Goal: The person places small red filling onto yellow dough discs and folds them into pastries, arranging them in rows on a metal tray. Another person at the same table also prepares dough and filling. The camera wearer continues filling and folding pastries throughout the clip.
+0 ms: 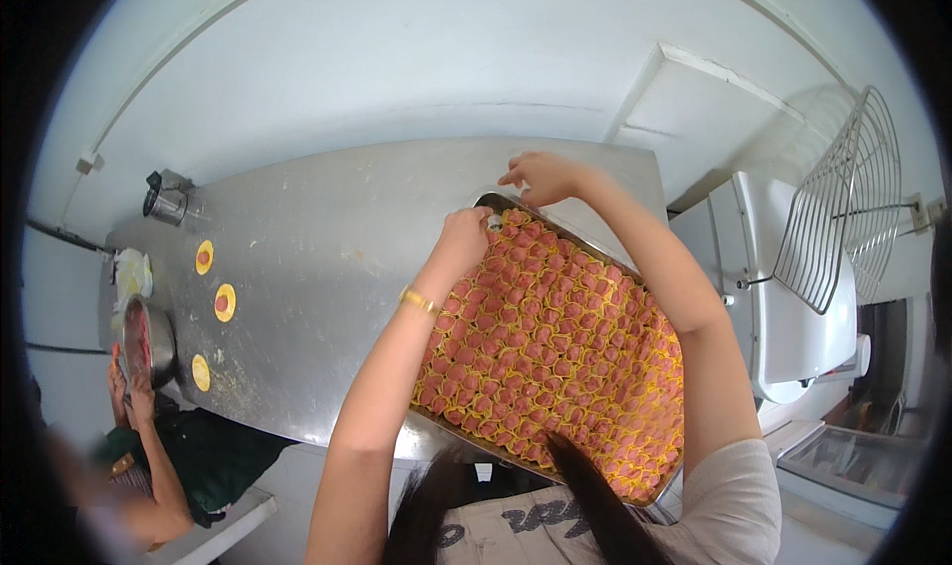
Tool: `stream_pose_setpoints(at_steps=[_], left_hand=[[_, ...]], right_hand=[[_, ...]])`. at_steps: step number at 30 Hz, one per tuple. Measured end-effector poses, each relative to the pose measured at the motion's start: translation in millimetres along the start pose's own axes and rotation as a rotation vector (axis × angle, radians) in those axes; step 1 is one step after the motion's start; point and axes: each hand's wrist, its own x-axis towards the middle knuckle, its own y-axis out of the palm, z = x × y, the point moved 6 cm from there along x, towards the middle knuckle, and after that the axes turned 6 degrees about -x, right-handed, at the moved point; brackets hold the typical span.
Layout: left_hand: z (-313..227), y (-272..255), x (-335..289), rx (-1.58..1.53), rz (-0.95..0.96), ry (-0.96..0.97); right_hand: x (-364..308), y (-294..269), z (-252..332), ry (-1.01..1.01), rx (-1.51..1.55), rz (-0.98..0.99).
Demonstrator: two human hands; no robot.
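Observation:
A large metal tray stands in front of me, packed with rows of open-topped dumplings in yellow wrappers with pink meat filling. My left hand is at the tray's far left corner, its fingers closed around or beside a small greyish piece; what exactly they grip is hidden. Just beyond the far rim, my right hand hovers with the index finger stretched to the left and the fingers apart, holding nothing visible.
On the steel table at left lie three yellow wrappers, two with meat on top. A metal bowl of meat sits by a co-worker's hands. A metal cup stands far left. At right are a white appliance and wire rack.

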Motion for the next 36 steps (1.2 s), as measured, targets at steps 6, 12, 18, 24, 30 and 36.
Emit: stream_pose_setpoints(at_steps=[6,12,18,24,30,36], left_hand=[[14,35,53,0.224,0.258,-0.103],[24,44,62,0.138,0.337,-0.153],[13,55,72,0.326,0.439,-0.231],[8,58,76,0.455,0.488,0.039],[11,34,50,0.173,0.146,-0.152],[3,30,27,0.281,0.179,-0.239]], right_hand=[[-84,-46,-16,0.198,0.294,-0.133],[-159,-42,-22,0.221,0.312,-0.187],[-189,-14,-25,0.249,0.448,-0.189],[-155,-3,-21,0.23,0.258,-0.211],[-66,6,4,0.077,-0.003,-0.249],[-17,24,22,0.042,-0.054,0.004]])
